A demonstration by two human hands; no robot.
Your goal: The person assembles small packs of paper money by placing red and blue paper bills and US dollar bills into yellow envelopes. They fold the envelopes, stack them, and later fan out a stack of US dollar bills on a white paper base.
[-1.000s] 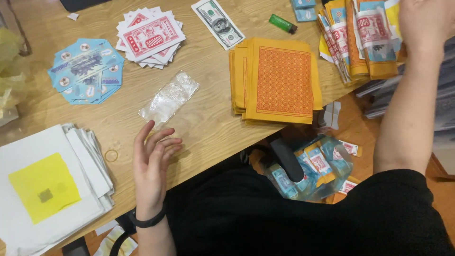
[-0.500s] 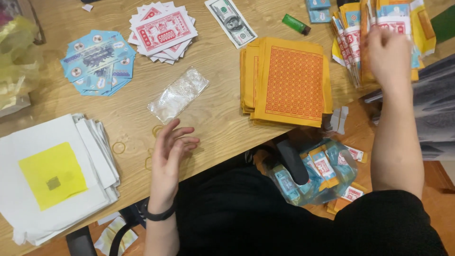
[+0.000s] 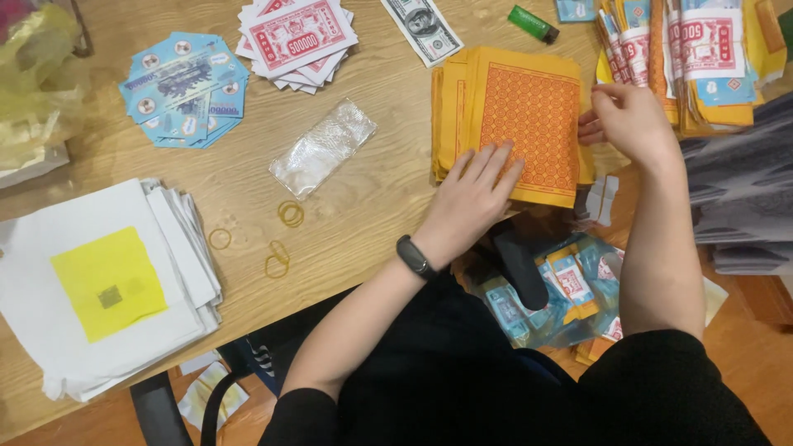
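Observation:
A stack of yellow sheets with an orange lattice print (image 3: 529,107) lies on the wooden table (image 3: 372,206) near its front edge. My left hand (image 3: 471,198) rests flat on the stack's near left corner, fingers spread, a black band on the wrist. My right hand (image 3: 632,124) is at the stack's right edge, fingers curled and pinching the edge of the sheets. Rubber bands (image 3: 281,239) lie on the wood to the left of my left hand.
A clear plastic bag (image 3: 324,147), a fan of red and white notes (image 3: 297,37), blue notes (image 3: 182,87), a green banknote (image 3: 423,29), a green lighter (image 3: 533,23), bundles of mixed paper (image 3: 694,58), white sheets with a yellow square (image 3: 99,281), packets below the table (image 3: 562,289).
My left hand moved from the bare wood up and right onto the yellow stack. My right hand came down from the bundles at the top right to the stack's right edge.

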